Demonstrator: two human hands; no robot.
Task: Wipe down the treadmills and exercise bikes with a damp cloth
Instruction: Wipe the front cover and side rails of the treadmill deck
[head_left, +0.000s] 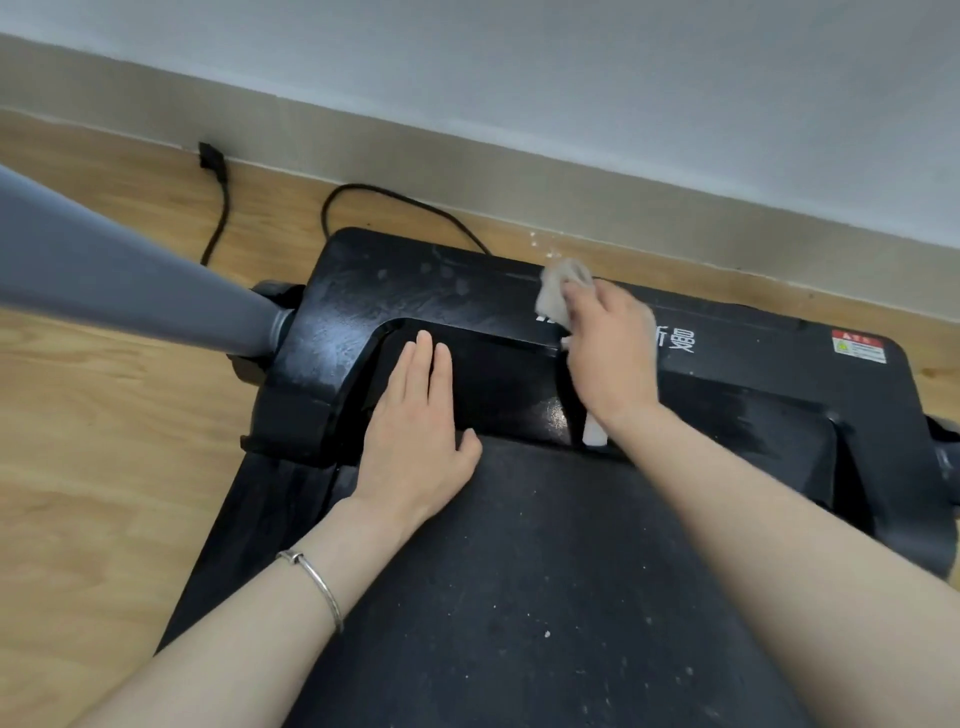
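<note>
Cloth (558, 288), pale and bunched, lies on the treadmill (779, 395)'s glossy black motor cover (415, 291), nr the cover's far edge, roughly mid-width, partly over white printed characters. The right hand (608, 353) is on top of it, fingers curled over the wad, gripping it and pressing it to the cover. A strip of cloth trails out below the wrist at the cover's near edge. Smears and fingermarks show on the cover's far-left part.

The left hand (415, 431) lies flat, fingers straight and together, holding nothing, palm across the seam btwn cover and running belt (545, 571), twd the left side. Thin silver bracelet (311, 577) on the left wrist. Belt is matte black w/ pale specks.

Warning sticker (860, 347) at the cover's far-right corner. Grey upright post (130, 291) joins the treadmill at its far-left corner. Black power cable (395, 200) loops on the wood floor (104, 441) beyond the far edge; a plug (210, 156) sits by the beige skirting board (467, 171), white wall (623, 78) above.
</note>
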